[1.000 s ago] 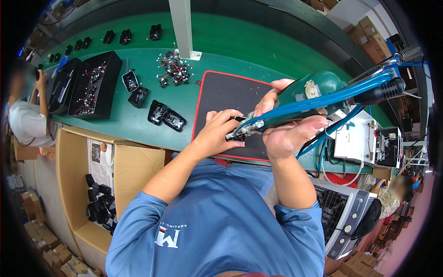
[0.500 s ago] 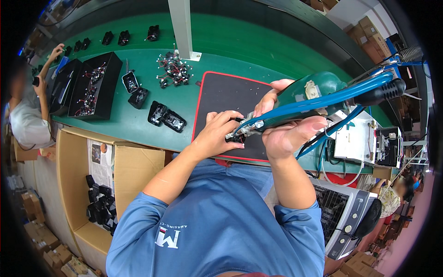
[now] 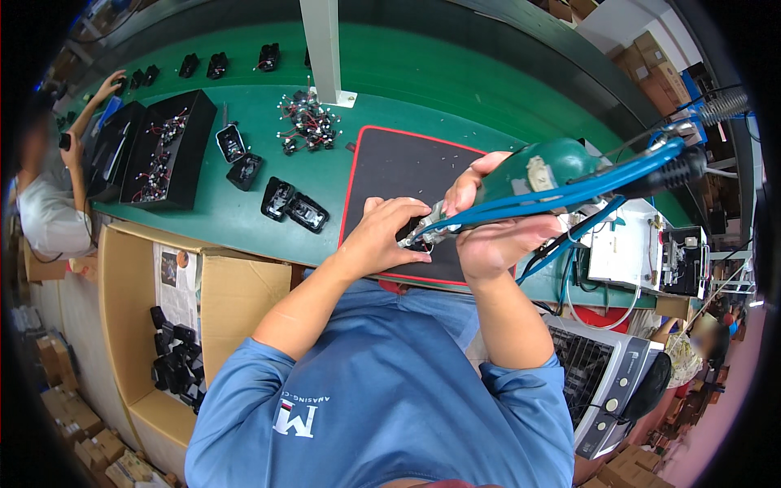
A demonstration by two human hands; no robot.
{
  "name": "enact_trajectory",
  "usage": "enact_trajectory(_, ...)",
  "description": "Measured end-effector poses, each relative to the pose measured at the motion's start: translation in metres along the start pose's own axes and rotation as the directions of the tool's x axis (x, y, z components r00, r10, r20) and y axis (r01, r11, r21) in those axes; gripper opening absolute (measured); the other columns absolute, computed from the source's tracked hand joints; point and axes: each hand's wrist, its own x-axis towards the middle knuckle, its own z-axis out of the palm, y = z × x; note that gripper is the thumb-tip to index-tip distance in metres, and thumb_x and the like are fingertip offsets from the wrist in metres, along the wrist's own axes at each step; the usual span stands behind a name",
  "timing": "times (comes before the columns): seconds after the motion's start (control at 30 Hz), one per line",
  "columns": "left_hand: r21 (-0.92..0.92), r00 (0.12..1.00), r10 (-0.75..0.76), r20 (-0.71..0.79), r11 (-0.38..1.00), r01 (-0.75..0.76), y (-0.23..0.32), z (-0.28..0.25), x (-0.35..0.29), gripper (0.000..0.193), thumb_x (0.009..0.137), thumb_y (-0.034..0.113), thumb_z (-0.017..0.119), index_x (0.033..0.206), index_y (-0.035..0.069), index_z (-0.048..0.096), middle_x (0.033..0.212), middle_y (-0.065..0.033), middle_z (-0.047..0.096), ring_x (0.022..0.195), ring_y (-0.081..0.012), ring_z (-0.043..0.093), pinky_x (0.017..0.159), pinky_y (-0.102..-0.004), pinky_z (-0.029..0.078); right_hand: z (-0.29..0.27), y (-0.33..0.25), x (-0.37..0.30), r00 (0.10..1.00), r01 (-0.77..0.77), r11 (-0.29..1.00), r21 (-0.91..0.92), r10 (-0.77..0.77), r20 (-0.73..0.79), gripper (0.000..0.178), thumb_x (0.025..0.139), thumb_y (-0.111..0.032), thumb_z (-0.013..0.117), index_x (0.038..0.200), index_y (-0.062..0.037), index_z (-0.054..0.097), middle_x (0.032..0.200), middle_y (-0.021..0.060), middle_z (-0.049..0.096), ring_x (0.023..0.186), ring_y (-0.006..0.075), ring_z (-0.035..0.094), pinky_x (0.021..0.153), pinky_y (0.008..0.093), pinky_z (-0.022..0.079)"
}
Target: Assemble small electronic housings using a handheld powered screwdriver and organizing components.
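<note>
My left hand (image 3: 376,239) is closed on a small black plastic housing (image 3: 417,244) over the dark mat (image 3: 382,159), its fingers and thumb pinching the sides. Much of that housing is hidden by the fingers and a tool tip. A green-bodied power screwdriver (image 3: 521,173) with blue hoses (image 3: 569,192) lies slanted in my right hand (image 3: 490,249). The right fingers wrap round its far side, while the thumb side stays below. The screwdriver's taped nose (image 3: 435,228) points down and left into the housing.
Left of the mat lie open black housings (image 3: 307,213) and a heap of small wired parts (image 3: 307,122). A black bin (image 3: 183,154) and a cardboard box (image 3: 236,285) stand farther left. A metal post (image 3: 321,49) rises beyond the mat. A co-worker's hand (image 3: 110,84) reaches toward the green belt (image 3: 244,49).
The screwdriver and my right hand have shifted slightly left and lower. My left hand stays nearly still on the housing. The co-worker's raised hand has moved a little right and up.
</note>
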Motion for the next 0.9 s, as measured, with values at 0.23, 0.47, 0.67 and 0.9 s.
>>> enact_trajectory(0.23,0.159,0.991,-0.037,0.126,0.987,0.017,0.009,-0.015,0.015,0.095,0.069,0.036,0.094,0.149,0.01,0.051,0.139,-0.0124,0.057,0.132,-0.0293,0.054,0.104,-0.0451,0.036,-0.016,-0.073,0.042,0.981,0.067,0.954,0.292,-0.116,0.155,0.11,0.085,-0.096,0.034,0.128,0.0023,0.057,0.075,0.0074,0.06,0.06,0.0161,0.057,0.054,0.0297,0.051)
enact_trajectory(0.47,0.342,1.0,0.014,-0.026,0.94,-0.005,-0.064,-0.08,0.178,0.08,0.073,0.009,0.088,0.143,0.0,0.052,0.136,-0.0203,0.05,0.124,-0.0406,0.058,0.105,-0.0442,0.051,-0.036,-0.094,0.04,0.99,0.14,0.985,-0.101,-0.136,0.044,0.095,0.095,-0.084,0.042,0.13,0.0036,0.055,0.078,0.0097,0.063,0.068,0.0211,0.065,0.066,0.0343,0.058)
enact_trajectory(0.67,0.546,0.96,-0.272,0.062,0.815,0.195,-0.14,-0.091,0.212,0.08,0.082,0.007,0.084,0.153,0.007,0.045,0.162,-0.0169,0.036,0.144,-0.0394,0.046,0.119,-0.0419,0.044,-0.06,-0.044,0.006,0.998,0.047,0.996,-0.076,-0.051,-0.047,0.1,0.091,-0.087,0.046,0.132,0.0041,0.052,0.075,0.0084,0.06,0.064,0.0159,0.061,0.06,0.0293,0.054)
enact_trajectory(0.9,0.35,0.988,-0.149,-0.043,0.924,0.155,0.01,-0.146,0.09,0.044,0.085,0.022,0.082,0.124,0.007,0.067,0.127,-0.0128,0.065,0.128,-0.0354,0.058,0.105,-0.0449,0.046,-0.05,-0.056,0.018,0.986,0.153,0.988,-0.029,-0.155,-0.057,0.089,0.1,-0.075,0.046,0.148,-0.0006,0.042,0.124,0.0152,0.059,0.099,0.0196,0.063,0.08,0.0317,0.056)
